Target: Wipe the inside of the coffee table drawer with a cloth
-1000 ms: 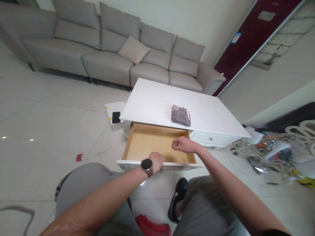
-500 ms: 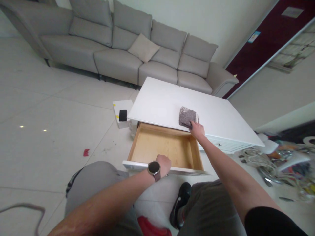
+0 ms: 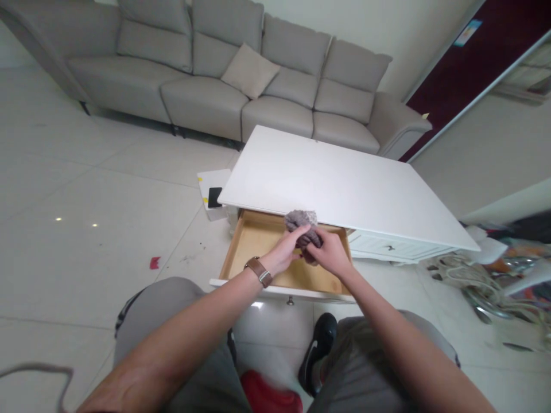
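One knitted-looking, grey-purple cloth (image 3: 300,218) is located above the open drawer (image 3: 249,241), near the front edge of the white table (image 3: 331,172). Both hands grip it: the left hand (image 3: 284,252) from the left, the right hand (image 3: 331,249) from the right. The cloth is bunched between them.

The table has a smooth white top; the drawer interior is bare wood. One second drawer front (image 3: 387,246), closed, is visible at right. The floor (image 3: 107,172) is pale, glossy tile. A grey sofa (image 3: 202,103) with four backrests and one beige cushion (image 3: 251,70) stands behind the table.

The hands and cloth obscure part of the drawer interior. Left of the table: one white box (image 3: 205,182) carrying one flat black item (image 3: 214,197). Nearer the person: one red scrap (image 3: 155,263), one black shoe (image 3: 316,350) and one partly visible red object (image 3: 269,396). At right lies a cluttered pile (image 3: 456,281); its items cannot be counted reliably.
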`<state>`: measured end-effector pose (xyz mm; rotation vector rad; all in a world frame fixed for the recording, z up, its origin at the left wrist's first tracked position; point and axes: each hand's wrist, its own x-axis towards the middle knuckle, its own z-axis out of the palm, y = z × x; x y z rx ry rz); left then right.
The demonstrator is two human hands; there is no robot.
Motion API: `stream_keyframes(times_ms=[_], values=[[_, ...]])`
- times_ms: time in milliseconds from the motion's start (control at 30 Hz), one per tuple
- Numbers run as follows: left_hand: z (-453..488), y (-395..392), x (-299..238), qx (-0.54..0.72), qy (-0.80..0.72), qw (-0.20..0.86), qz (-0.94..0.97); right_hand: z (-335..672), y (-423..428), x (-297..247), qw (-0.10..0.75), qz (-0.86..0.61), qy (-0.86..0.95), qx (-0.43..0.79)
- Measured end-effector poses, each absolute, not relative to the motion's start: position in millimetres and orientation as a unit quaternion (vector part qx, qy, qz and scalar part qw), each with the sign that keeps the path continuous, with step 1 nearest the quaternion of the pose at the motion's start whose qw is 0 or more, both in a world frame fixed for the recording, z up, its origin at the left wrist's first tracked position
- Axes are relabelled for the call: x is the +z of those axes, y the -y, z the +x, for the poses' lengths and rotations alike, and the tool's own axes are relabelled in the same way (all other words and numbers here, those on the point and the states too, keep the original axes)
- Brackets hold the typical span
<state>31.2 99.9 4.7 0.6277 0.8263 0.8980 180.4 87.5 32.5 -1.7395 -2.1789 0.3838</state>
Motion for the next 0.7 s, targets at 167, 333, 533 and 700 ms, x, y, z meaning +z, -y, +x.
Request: stream_keyframes(times_ms=[167, 333, 533, 700], values=[[22.3, -106.0, -9.4, 0.491, -0.415, 0.740, 0.199, 150.8, -61.3, 35.5, 0.111, -0.516, 0.838, 0.139], [-1.1, -119.7, -17.8, 0.485, -0.499, 0.661, 0.281, 169.8, -68.3, 52.1, 0.134, -0.529, 0.830, 0.115], [-20.6, -119.1, -21.8, 0.314, -0.505, 0.422, 0.685, 195.2, -76.7, 67.1, 0.151, -0.588, 0.790, 0.089], [-12.3, -111.8, -52.4, 0.041, -0.448, 0.332, 0.829, 204.0, -75.0, 59.2, 0.034, -0.574, 0.807, 0.134]])
